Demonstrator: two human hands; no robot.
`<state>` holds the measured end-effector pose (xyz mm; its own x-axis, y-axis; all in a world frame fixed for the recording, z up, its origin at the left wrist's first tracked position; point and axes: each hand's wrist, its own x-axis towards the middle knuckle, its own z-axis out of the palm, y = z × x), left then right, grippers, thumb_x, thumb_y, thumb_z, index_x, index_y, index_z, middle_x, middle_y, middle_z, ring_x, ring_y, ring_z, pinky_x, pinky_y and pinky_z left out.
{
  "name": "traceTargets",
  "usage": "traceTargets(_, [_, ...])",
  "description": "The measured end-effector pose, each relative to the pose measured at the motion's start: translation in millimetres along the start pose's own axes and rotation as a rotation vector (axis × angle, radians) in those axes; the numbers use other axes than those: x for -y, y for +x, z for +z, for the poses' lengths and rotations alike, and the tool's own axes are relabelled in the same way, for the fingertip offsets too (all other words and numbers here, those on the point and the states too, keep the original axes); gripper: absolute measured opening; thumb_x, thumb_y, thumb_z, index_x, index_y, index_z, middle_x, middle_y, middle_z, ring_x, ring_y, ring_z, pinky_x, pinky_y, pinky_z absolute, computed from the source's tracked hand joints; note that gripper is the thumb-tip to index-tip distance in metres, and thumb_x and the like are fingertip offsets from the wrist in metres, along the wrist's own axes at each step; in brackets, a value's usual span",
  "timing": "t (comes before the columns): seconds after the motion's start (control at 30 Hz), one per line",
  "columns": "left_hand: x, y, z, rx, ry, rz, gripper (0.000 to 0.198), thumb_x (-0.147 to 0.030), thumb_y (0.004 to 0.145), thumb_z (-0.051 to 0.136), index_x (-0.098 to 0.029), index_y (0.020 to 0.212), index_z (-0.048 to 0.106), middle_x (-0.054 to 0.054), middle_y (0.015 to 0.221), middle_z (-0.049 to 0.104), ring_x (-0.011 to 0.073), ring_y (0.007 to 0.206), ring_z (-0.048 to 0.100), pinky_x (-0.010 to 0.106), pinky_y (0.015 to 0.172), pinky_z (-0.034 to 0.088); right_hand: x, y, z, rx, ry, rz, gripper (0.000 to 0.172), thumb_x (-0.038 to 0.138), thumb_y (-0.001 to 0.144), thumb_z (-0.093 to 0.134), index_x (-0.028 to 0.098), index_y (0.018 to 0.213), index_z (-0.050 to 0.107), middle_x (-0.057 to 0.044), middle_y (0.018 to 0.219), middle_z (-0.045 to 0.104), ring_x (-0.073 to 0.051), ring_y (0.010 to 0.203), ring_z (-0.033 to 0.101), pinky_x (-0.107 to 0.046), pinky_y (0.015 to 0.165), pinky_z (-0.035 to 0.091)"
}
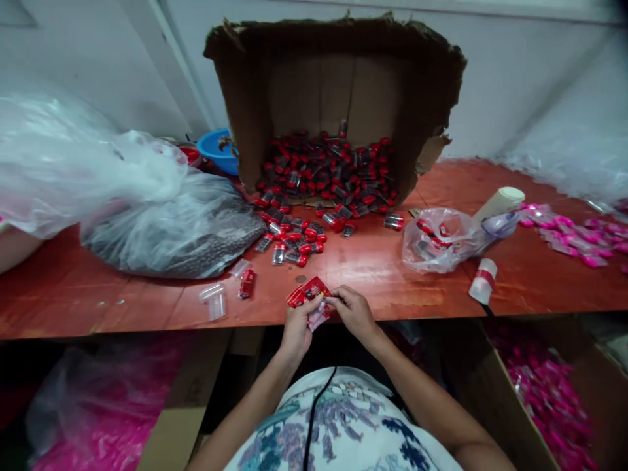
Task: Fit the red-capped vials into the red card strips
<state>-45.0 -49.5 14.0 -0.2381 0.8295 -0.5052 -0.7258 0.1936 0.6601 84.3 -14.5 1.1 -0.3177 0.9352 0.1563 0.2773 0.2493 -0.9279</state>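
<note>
My left hand (297, 326) is closed on a red printed card (310, 290) at the table's front edge, with a pale pink piece (318, 315) just below the card. My right hand (354, 314) is pinched at the card's right side, and what lies between its fingertips is too small to make out. Left of the hands lie a red cylinder (247, 284) and clear plastic pieces (214, 301). Beyond them, small clear cases with red ends (294, 241) spill from a cardboard box (412, 85) lying on its side.
A bag of dark pieces (181, 229) sits left, near a blue bowl (219, 149). On the right are a small plastic bag (436, 241), a white roll (483, 280) and pink items (579, 235). Below the table stand boxes with pink goods (544, 392).
</note>
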Motion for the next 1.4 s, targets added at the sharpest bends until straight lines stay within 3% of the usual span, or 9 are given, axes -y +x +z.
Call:
traceTargets(0.2, [-28.0,11.6,-29.5,-0.083,-0.053,0.051,0.020,-0.006,0.056,0.074,-0.011,0.075,0.067,0.004,0.069,0.072,0.0156,0.060,0.067,0.025,0.060,0.055,6.7,40.3,27.1,0.253,-0.221,-0.173,0.019,0.031,0.088,0.051,0.026,0.078,0.066,0.001,0.076,0.063,-0.015,0.070,0.058,-0.024,0.064,0.043])
traceTargets(0.4, [-48.2,18.8,-39.7,-0.172,-0.127,0.025,0.010,-0.004,0.059,0.067,-0.010,0.067,0.066,0.004,0.062,0.069,0.0140,0.053,0.064,0.025,0.053,0.054,-14.5,116.1,40.2,0.085,-0.584,-0.339,0.040,0.009,0.085,0.047,0.023,0.120,0.058,-0.010,0.124,0.055,-0.023,0.114,0.049,-0.037,0.097,0.039])
traceTargets(0.57, [-50.7,21.6,-39.0,-0.119,-0.172,-0.040,0.007,-0.006,0.066,0.059,-0.011,0.065,0.064,0.005,0.060,0.067,0.0146,0.050,0.063,0.027,0.053,0.055,-32.6,154.3,45.2,0.204,-0.707,-0.446,0.038,0.008,0.086,0.044,0.017,0.121,0.059,-0.012,0.134,0.051,-0.025,0.126,0.041,-0.041,0.104,0.034])
traceTargets(0.67, [-49.3,22.8,-40.8,-0.127,-0.170,-0.053,0.006,-0.005,0.068,0.060,-0.010,0.067,0.064,0.006,0.061,0.068,0.0152,0.051,0.063,0.028,0.054,0.056,-37.9,146.3,37.6,0.233,-0.671,-0.517,0.031,0.014,0.088,0.046,0.015,0.116,0.061,-0.012,0.126,0.058,-0.024,0.124,0.045,-0.040,0.105,0.035])
traceTargets(0.77, [-45.7,24.8,-42.9,-0.137,-0.152,-0.056,0.008,-0.002,0.068,0.063,-0.008,0.072,0.065,0.006,0.062,0.068,0.0142,0.050,0.063,0.026,0.052,0.055,-33.8,117.5,17.1,0.142,-0.578,-0.537,0.028,0.021,0.089,0.048,0.018,0.116,0.059,-0.010,0.118,0.062,-0.022,0.115,0.052,-0.040,0.101,0.039])
traceTargets(0.9, [-38.2,29.1,-38.6,-0.108,-0.135,-0.076,0.011,-0.001,0.068,0.066,-0.007,0.077,0.066,0.008,0.067,0.070,0.0144,0.054,0.065,0.024,0.053,0.055,-19.0,67.3,-20.9,-0.087,-0.516,-0.332,0.030,0.027,0.090,0.045,0.020,0.118,0.054,-0.009,0.106,0.063,-0.021,0.096,0.060,-0.035,0.085,0.049])
traceTargets(1.03, [-30.1,34.5,-25.3,-0.122,-0.138,-0.099,0.010,-0.002,0.068,0.068,-0.008,0.076,0.065,0.007,0.065,0.069,0.0146,0.052,0.064,0.023,0.050,0.054,-18.1,31.8,-40.9,-0.039,-0.571,-0.155,0.036,0.029,0.087,0.048,0.022,0.122,0.052,-0.009,0.104,0.063,-0.020,0.085,0.063,-0.033,0.075,0.051])
traceTargets(1.23, [-20.3,42.2,-9.7,-0.136,-0.194,-0.143,0.008,-0.001,0.072,0.065,-0.008,0.075,0.063,0.006,0.064,0.068,0.0147,0.051,0.064,0.024,0.049,0.053,-36.9,15.8,-18.4,-0.047,-0.319,-0.061,0.024,0.031,0.085,0.050,0.021,0.105,0.059,-0.007,0.102,0.063,-0.021,0.094,0.060,-0.034,0.084,0.048])
traceTargets(1.4, [-16.5,47.0,-11.0,-0.131,-0.228,-0.196,0.007,-0.002,0.075,0.061,-0.009,0.073,0.063,0.006,0.064,0.067,0.0147,0.053,0.064,0.026,0.055,0.055,-27.9,7.3,6.5,0.080,-0.044,0.086,0.040,0.037,0.084,0.055,0.025,0.121,0.047,-0.004,0.103,0.066,-0.019,0.090,0.064,-0.032,0.079,0.050])
